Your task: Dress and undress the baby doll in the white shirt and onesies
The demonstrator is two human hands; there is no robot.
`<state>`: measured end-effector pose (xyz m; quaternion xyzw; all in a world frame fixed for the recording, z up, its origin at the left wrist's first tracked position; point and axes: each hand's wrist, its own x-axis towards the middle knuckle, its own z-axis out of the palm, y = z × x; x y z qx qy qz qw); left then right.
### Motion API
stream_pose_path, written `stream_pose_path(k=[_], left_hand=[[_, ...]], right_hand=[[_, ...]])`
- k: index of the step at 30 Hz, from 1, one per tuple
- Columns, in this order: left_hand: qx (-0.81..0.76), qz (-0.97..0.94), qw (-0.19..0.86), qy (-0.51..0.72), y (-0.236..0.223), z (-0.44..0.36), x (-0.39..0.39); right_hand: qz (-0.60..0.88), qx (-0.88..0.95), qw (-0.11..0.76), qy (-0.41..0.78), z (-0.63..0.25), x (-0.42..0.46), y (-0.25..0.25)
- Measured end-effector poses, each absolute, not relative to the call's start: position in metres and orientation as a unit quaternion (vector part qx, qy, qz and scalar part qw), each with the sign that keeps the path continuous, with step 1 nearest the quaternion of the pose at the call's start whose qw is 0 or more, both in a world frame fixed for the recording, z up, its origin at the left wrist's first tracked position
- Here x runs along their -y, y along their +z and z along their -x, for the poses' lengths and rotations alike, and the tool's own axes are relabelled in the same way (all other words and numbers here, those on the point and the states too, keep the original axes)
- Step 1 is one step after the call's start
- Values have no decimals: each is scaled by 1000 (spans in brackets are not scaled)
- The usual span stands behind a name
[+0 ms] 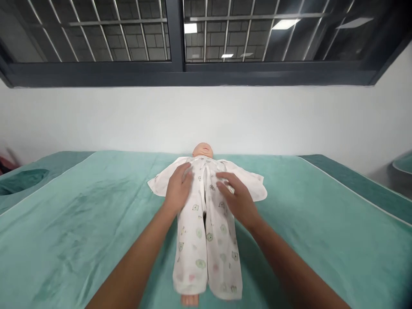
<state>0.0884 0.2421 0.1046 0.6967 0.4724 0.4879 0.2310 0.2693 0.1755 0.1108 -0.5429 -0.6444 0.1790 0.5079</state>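
Note:
A baby doll (202, 149) lies on its back with its head toward the wall. White baby clothes (222, 244) with green animal prints cover its body, sleeves spread to both sides and two legs reaching toward me. One foot of the doll shows below the left leg's hem. My left hand (179, 186) rests on the left side of the chest, fingers extended. Over the right side of the chest is my right hand (236, 195), its fingers apart and slightly bent. Neither hand grips the cloth. A narrow gap runs down the front between the two halves of the garment.
A green cloth (96, 223) with some wrinkles covers the table. Behind it stands a white wall (206, 116) under a dark-framed window (180, 74) with metal bars. At the left edge lies a rounded dark green fold or opening (24, 180).

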Motion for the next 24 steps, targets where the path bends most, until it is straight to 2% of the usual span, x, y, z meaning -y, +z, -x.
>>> stream_pose_path(k=[4,9,16,22,24], left_hand=[[-485,-683,290,462,101,-104,-288],[-507,-662,302,462,90,-98,-286],[-532,-664,205,485,89,-100,-288],[-521,-659,255,479,88,-98,-292],[-507,-676,261,466,89,-97,-291]], right_hand=[[569,593,521,231,-269,-252,102],[547,592,502,313,-274,-259,87],[563,600,503,266,-273,-258,87],[607,517,545,259,-285,-285,84],[625,516,535,241,-289,-297,87]])
